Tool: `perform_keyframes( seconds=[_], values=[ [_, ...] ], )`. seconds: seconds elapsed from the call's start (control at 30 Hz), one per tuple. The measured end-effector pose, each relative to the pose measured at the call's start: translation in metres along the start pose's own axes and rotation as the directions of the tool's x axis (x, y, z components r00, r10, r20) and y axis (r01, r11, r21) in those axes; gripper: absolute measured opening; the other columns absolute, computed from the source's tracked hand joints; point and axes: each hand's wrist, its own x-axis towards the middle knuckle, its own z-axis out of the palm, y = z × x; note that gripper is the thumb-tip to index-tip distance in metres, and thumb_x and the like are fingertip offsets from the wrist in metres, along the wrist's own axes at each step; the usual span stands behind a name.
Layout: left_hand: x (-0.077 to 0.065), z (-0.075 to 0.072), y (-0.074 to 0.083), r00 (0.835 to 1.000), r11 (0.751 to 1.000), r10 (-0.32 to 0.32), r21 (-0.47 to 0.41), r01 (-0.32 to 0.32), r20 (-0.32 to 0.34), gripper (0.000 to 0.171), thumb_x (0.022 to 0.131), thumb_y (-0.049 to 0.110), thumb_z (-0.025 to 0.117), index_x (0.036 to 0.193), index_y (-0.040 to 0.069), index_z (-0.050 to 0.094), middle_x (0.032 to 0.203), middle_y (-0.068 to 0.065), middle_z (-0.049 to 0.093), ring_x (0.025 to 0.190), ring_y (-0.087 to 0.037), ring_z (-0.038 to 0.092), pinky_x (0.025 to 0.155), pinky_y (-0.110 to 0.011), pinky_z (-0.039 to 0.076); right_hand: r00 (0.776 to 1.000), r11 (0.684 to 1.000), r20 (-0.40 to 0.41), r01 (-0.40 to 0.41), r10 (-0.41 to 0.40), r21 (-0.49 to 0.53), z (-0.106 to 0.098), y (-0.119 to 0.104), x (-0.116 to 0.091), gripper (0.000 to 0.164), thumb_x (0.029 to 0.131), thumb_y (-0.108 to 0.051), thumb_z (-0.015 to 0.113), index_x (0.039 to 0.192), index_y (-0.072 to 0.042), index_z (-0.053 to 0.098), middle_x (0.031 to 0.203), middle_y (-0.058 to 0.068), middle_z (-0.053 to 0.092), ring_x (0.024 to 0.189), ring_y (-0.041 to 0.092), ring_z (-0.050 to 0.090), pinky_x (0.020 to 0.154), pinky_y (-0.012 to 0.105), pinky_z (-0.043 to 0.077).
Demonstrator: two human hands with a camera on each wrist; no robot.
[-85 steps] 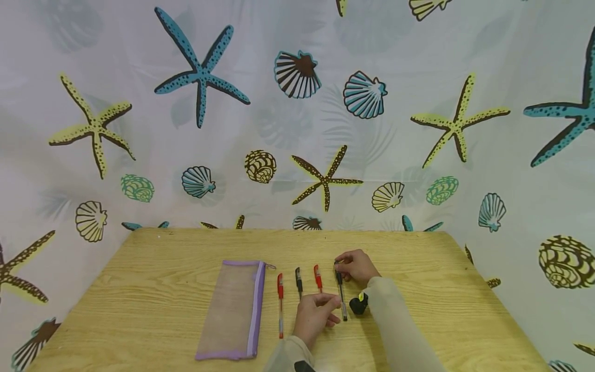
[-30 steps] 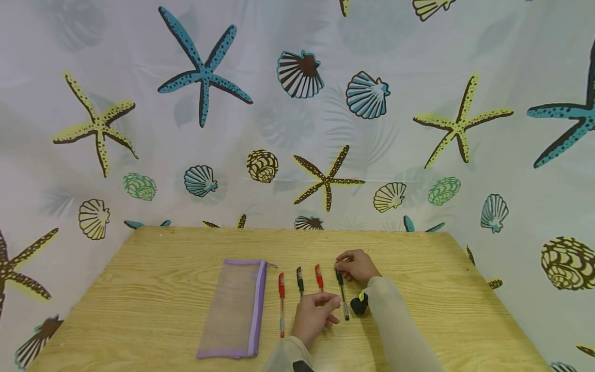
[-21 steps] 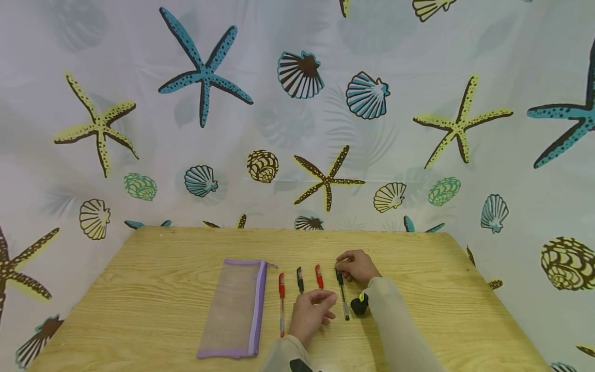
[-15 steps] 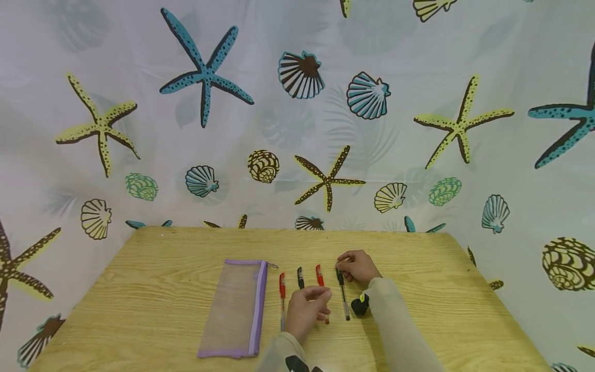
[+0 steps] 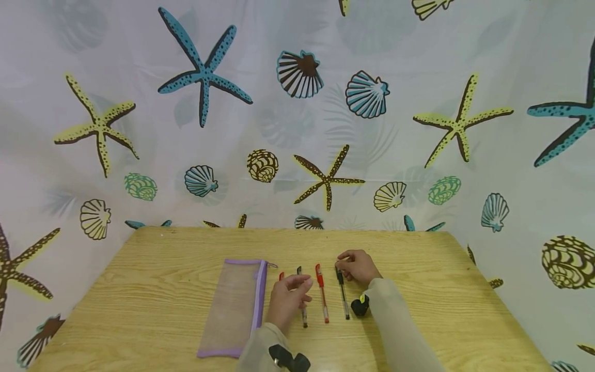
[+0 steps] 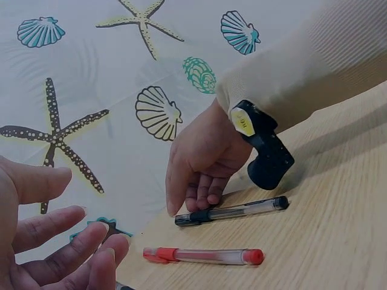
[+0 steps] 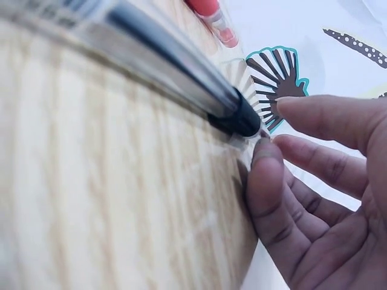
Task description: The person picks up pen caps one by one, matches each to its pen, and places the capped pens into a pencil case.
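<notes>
My right hand is at the far right of a row of gel pens, its fingertips and thumb around the cap end of the rightmost black pen. In the right wrist view that cap lies right at the thumb tip. My left hand, fingers loosely bent and holding nothing, hovers over the left part of the row. It hides most of the left red pen and the middle of another black pen. Between the black pens, the second red pen lies in full view.
Left of the pens lies a flat mesh zip pouch with purple edging, its zip along the right side. The wooden table meets a curtain printed with starfish and shells. Small black wrist cameras sit on both sleeves.
My left hand has moved left from beside the rightmost black pen, uncovering the second red pen and now covering most of the left red one. My right hand and the pouch stay put.
</notes>
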Motion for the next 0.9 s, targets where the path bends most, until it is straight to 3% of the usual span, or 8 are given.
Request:
perform_keyframes(
  seconds=[0.3,0.47,0.67,0.8,0.9],
  values=[
    [0.007,-0.015,0.003,0.999,1.0,-0.024,0.003,0.024,-0.034,0.033,0.092,0.024,0.067,0.115,-0.001,0.066,0.1,-0.015,0.066,0.076,-0.026,0.067,0.063,-0.032,0.055,0.998,0.999,-0.048,-0.033,0.033,-0.015,0.0,0.0,-0.001,0.029,0.092,-0.01,0.064,0.117,0.004,0.062,0.083,0.012,0.064,0.059,0.019,0.057,0.055,0.033,0.051],
    [0.009,-0.025,0.005,0.999,0.999,0.003,0.052,-0.001,-0.045,0.034,0.092,0.026,0.067,0.114,0.0,0.066,0.101,-0.017,0.066,0.073,-0.021,0.066,0.063,-0.032,0.056,0.998,0.999,-0.065,-0.015,0.012,-0.044,0.001,0.0,-0.003,0.029,0.091,-0.012,0.065,0.117,0.002,0.063,0.08,0.012,0.062,0.054,0.019,0.054,0.052,0.033,0.048],
    [0.01,-0.037,0.004,0.996,0.995,0.018,0.1,-0.009,-0.091,0.031,0.091,0.022,0.068,0.114,0.0,0.067,0.099,-0.012,0.068,0.07,-0.019,0.065,0.064,-0.035,0.057,0.997,0.996,-0.075,0.012,-0.019,-0.083,0.001,-0.005,-0.007,0.031,0.092,-0.013,0.065,0.119,0.001,0.063,0.089,0.011,0.062,0.049,0.016,0.046,0.049,0.032,0.043],
    [0.012,-0.044,0.003,0.993,0.989,0.052,0.142,-0.036,-0.11,0.032,0.091,0.021,0.068,0.115,0.0,0.067,0.097,-0.011,0.068,0.072,-0.027,0.066,0.065,-0.039,0.058,0.995,0.988,-0.087,0.044,-0.058,-0.151,0.001,-0.009,-0.008,0.029,0.092,-0.015,0.066,0.117,-0.001,0.065,0.095,0.01,0.062,0.062,0.017,0.053,0.057,0.033,0.047],
    [0.014,-0.049,0.003,0.99,0.984,0.072,0.172,-0.051,-0.122,0.031,0.09,0.02,0.069,0.115,0.002,0.067,0.096,-0.011,0.068,0.072,-0.026,0.068,0.065,-0.038,0.058,0.993,0.982,-0.093,0.061,-0.079,-0.177,0.002,-0.013,-0.01,0.028,0.092,-0.015,0.066,0.116,-0.001,0.066,0.095,0.009,0.061,0.072,0.019,0.056,0.061,0.034,0.049]
  ],
)
